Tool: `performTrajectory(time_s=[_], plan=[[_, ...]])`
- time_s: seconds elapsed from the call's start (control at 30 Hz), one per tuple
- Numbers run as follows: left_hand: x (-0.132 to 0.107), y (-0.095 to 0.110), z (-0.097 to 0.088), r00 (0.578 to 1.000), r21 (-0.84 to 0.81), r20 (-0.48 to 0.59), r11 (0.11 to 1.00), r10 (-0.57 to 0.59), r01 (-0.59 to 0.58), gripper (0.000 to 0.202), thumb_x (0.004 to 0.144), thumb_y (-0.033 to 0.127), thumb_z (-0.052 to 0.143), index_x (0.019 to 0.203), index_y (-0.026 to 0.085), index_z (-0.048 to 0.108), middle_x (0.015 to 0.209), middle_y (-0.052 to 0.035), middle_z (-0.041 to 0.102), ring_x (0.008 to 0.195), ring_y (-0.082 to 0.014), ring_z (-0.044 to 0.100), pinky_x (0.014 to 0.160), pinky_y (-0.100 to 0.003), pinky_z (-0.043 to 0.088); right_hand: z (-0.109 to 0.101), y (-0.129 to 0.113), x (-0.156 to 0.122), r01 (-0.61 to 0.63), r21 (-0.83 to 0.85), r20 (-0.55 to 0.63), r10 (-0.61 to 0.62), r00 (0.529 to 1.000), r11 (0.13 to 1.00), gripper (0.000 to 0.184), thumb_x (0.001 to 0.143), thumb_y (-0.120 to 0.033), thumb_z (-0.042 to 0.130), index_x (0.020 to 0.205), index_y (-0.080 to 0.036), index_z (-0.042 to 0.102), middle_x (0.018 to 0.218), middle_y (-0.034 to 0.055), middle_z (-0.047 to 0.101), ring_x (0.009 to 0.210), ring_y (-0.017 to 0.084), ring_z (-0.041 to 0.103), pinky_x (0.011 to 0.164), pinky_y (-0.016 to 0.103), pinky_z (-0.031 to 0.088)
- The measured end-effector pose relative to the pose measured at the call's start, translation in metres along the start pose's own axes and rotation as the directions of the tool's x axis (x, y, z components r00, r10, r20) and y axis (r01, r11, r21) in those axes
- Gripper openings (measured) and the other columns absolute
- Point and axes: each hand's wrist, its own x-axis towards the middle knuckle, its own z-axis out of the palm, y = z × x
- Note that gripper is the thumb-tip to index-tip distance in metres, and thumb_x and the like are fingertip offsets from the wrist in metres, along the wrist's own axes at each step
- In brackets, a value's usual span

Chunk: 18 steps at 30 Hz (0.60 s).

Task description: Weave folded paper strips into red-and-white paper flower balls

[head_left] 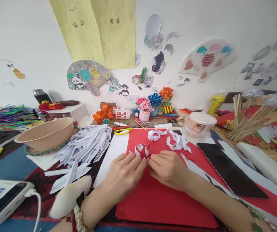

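Both my hands meet over a red paper sheet (157,199) at the table's middle. My left hand (122,175) and my right hand (168,167) pinch a small rolled red-and-white paper flower (142,150) between their fingertips, fingers closed on it. A second, white rolled paper flower (153,135) lies just beyond on the same sheet. Curled white paper scraps (178,141) lie to the right of it. A heap of cut white paper strips (86,145) spreads to the left of my left hand.
A beige bowl (45,132) stands at left, yellow-handled scissors (123,130) behind the strips, a clear lidded cup (200,125) at right. A black tablet (227,169), wooden sticks (247,122), a white device with cable (0,198) and small potted craft flowers (155,103) surround the work area.
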Motion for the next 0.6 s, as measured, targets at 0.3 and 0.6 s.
performTrajectory(time_s=[0.3, 0.6], plan=[[-0.006, 0.004, 0.014, 0.989, -0.008, 0.123, 0.997, -0.077, 0.079, 0.03, 0.096, 0.008, 0.037, 0.072, 0.019, 0.051, 0.061, 0.0011, 0.055, 0.048, -0.0147, 0.047, 0.048, -0.03, 0.03, 0.008, -0.001, -0.006, 0.08, -0.015, 0.107, -0.078, 0.991, 0.997, 0.034, 0.093, -0.002, 0.041, 0.066, -0.017, 0.055, 0.06, 0.0018, 0.055, 0.053, 0.014, 0.043, 0.053, 0.031, 0.021], [-0.005, 0.0, 0.009, 0.99, -0.034, 0.081, 0.992, -0.115, 0.118, 0.026, 0.09, 0.003, 0.038, 0.074, 0.02, 0.051, 0.06, 0.0021, 0.056, 0.046, -0.0144, 0.048, 0.049, -0.029, 0.03, -0.001, -0.002, 0.0, 0.068, -0.125, 0.029, -0.065, 0.997, 0.99, 0.029, 0.093, -0.004, 0.047, 0.071, -0.014, 0.063, 0.063, 0.0029, 0.06, 0.053, 0.013, 0.042, 0.053, 0.032, 0.021]])
